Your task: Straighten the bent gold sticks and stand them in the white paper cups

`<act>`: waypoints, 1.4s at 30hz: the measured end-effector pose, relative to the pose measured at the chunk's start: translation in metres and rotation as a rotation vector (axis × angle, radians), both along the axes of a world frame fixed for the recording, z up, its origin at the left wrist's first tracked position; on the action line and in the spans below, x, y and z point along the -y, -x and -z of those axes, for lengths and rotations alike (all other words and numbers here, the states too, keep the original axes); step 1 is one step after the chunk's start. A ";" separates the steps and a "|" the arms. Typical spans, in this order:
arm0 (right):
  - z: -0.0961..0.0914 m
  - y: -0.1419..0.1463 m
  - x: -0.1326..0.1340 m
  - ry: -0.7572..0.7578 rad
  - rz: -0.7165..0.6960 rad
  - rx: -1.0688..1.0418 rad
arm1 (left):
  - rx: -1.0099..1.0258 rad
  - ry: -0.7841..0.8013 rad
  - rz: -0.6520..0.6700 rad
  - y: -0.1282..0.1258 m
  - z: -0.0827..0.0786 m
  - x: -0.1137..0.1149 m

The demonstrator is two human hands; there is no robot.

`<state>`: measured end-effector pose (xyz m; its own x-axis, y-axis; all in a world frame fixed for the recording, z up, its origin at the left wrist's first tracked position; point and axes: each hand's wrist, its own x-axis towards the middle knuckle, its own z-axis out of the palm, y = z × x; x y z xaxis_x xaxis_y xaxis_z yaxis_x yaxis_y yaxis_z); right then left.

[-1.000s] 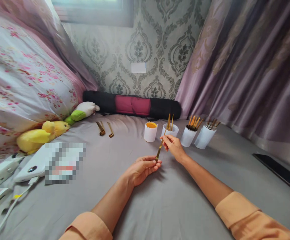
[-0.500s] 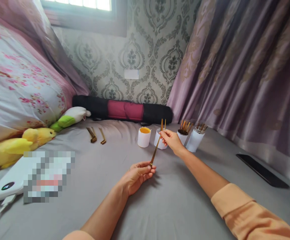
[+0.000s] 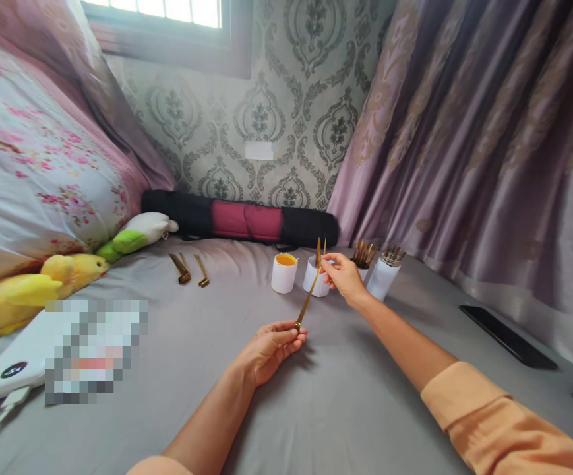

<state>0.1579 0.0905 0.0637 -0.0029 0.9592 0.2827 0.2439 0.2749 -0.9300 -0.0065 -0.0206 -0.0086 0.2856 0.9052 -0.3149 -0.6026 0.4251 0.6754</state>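
A long, narrow gold-brown strip [image 3: 308, 301] runs at a slant between my two hands. My left hand [image 3: 277, 346] pinches its lower end between thumb and fingers, palm turned up. Higher up, my right hand [image 3: 341, 276] is closed in a pinch at the strip's upper part. Just behind those fingers stands a white cup [image 3: 310, 280], partly hidden by them, with thin pointed gold-brown pieces rising from it. To its left is a white cup with orange inside [image 3: 284, 276]. On its right are a white cup of brown sticks [image 3: 364, 267] and a taller white jar of sticks [image 3: 385, 276].
Bent gold-brown strips [image 3: 182, 272] lie on the grey sheet [image 3: 167, 349] at the left. Plush toys [image 3: 43, 287], a white power bank with cable [image 3: 19, 359] and a blurred-out item line the left side. A black phone-like slab [image 3: 508, 336] lies right; a black-and-red roll [image 3: 246, 219] lies behind.
My right hand has shifted slightly to the right along the strip. My left hand keeps the same hold. The camera view has moved a little.
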 end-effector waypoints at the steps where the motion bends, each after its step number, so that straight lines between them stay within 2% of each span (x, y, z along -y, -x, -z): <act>1: 0.001 -0.002 -0.001 0.001 0.011 -0.007 | 0.002 0.002 -0.001 0.000 0.000 0.000; 4: 0.001 -0.007 -0.002 0.021 0.031 -0.042 | 0.023 -0.004 -0.001 0.001 0.000 -0.001; 7: -0.007 -0.014 -0.004 0.040 0.066 -0.089 | 0.044 -0.004 -0.021 0.002 0.002 -0.002; 16: -0.068 -0.056 -0.029 -0.101 0.353 -0.109 | 0.097 0.064 -0.073 0.007 0.002 -0.004; 21: -0.087 -0.071 -0.047 -0.248 0.502 -0.027 | 0.126 0.069 -0.061 0.007 0.004 -0.006; 27: -0.084 -0.074 -0.068 -0.376 0.549 0.116 | 0.126 0.075 -0.061 0.007 0.002 -0.004; 33: -0.073 -0.061 -0.081 -0.365 0.504 0.221 | 0.145 0.073 -0.058 0.008 0.003 -0.004; 42: -0.053 -0.049 -0.095 -0.309 0.333 0.278 | 0.148 0.072 -0.050 0.008 0.004 -0.006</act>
